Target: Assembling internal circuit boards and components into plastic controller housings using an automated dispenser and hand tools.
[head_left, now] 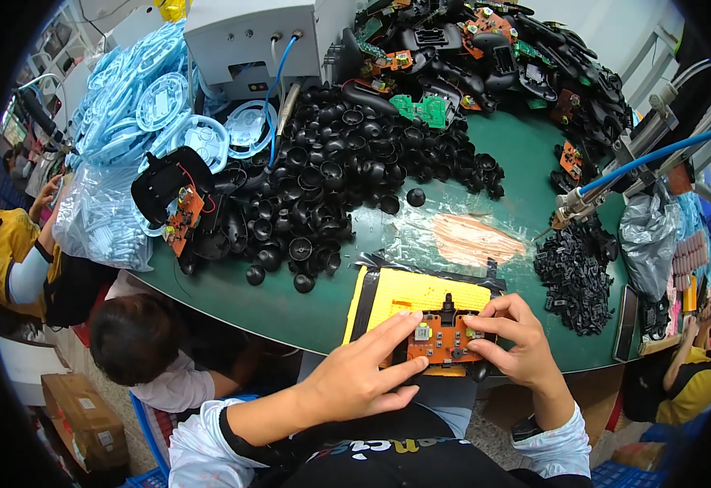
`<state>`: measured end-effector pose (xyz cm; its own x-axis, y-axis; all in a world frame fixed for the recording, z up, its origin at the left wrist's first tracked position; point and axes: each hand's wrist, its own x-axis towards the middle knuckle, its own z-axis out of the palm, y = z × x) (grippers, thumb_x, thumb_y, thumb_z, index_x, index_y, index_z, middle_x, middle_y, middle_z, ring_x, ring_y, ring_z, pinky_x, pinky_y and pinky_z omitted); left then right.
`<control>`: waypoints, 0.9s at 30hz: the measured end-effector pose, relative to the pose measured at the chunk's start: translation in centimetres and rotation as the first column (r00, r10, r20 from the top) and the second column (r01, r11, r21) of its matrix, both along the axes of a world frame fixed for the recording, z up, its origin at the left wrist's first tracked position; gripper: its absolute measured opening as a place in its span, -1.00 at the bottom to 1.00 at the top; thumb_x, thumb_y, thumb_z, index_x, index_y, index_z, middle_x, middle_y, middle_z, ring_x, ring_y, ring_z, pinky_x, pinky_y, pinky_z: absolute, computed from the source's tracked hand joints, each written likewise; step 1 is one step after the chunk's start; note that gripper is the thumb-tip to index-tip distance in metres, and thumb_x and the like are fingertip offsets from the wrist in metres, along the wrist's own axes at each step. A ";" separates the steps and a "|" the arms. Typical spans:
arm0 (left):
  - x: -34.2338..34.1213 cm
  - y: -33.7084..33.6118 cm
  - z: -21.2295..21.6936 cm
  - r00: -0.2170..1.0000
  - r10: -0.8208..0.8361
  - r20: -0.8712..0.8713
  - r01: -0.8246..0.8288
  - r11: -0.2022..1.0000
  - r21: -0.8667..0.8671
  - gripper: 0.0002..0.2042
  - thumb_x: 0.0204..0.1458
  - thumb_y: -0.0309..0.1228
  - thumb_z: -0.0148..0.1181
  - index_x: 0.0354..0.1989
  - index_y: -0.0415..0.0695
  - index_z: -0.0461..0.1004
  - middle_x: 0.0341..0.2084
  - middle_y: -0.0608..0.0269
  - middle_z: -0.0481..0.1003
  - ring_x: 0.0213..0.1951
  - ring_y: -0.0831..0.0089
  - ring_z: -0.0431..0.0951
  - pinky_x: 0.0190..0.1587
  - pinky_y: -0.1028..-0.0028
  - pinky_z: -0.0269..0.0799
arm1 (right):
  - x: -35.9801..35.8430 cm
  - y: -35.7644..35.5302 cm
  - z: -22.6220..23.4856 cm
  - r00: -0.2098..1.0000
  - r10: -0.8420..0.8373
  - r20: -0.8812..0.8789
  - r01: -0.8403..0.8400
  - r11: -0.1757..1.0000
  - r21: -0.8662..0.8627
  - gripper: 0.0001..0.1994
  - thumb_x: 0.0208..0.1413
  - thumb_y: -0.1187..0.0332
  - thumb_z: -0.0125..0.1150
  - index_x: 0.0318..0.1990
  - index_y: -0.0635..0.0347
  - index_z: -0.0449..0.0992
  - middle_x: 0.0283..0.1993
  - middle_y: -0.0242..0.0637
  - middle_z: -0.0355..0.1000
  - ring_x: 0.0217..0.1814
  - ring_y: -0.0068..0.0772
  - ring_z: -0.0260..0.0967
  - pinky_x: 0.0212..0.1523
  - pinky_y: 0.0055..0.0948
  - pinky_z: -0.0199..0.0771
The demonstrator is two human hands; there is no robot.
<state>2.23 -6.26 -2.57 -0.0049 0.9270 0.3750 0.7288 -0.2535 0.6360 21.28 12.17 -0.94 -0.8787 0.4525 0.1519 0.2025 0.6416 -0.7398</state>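
An orange circuit board with small green and metal parts lies over a yellow pad edged with black tape, at the table's front edge. My left hand grips its left end, one fingertip by the green part and another on the lower edge. My right hand holds the right end between thumb and fingers, partly covering the parts there. Dark plastic shows beneath the board and past its edges, but most of it is hidden. A black peg stands up just behind the board.
Black round caps heap mid-table, with small black parts at right. Controller shells and boards pile up behind. A blue-hosed tool reaches in from the right. Light-blue plastic parts and a grey machine stand back left. People sit nearby.
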 end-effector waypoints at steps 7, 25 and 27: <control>-0.7 0.5 0.4 0.995 -0.035 -0.091 0.036 0.999 0.006 -0.67 -0.16 -0.36 0.34 -0.15 -0.10 0.54 0.20 -0.13 0.29 0.13 -0.01 0.42 0.00 0.30 0.51 | -0.2 -1.3 1.0 0.989 0.139 -0.049 -0.097 0.867 0.489 -0.65 -0.25 0.53 0.37 -0.18 0.11 0.60 -0.03 -0.39 0.52 -0.20 -0.28 0.37 -0.13 -0.28 0.40; -0.5 1.4 0.1 0.986 0.013 -0.165 -0.009 1.000 0.029 -0.63 -0.20 -0.33 0.38 -0.12 0.13 0.58 0.15 -0.03 0.37 0.01 0.09 0.48 -0.08 0.37 0.53 | 1.6 -1.3 -0.3 0.986 -0.015 -0.166 0.060 0.962 0.267 -0.70 -0.20 0.59 0.42 -0.23 0.14 0.61 -0.17 -0.27 0.52 -0.26 -0.28 0.47 -0.25 -0.37 0.45; -0.4 1.7 0.0 0.985 0.010 -0.170 -0.005 1.000 0.029 -0.63 -0.21 -0.33 0.38 -0.11 0.14 0.58 0.15 -0.01 0.37 0.00 0.09 0.48 -0.08 0.35 0.53 | 1.7 -1.0 -0.5 0.986 -0.015 -0.166 0.061 0.959 0.276 -0.71 -0.19 0.58 0.43 -0.24 0.13 0.61 -0.17 -0.29 0.52 -0.26 -0.27 0.47 -0.25 -0.37 0.44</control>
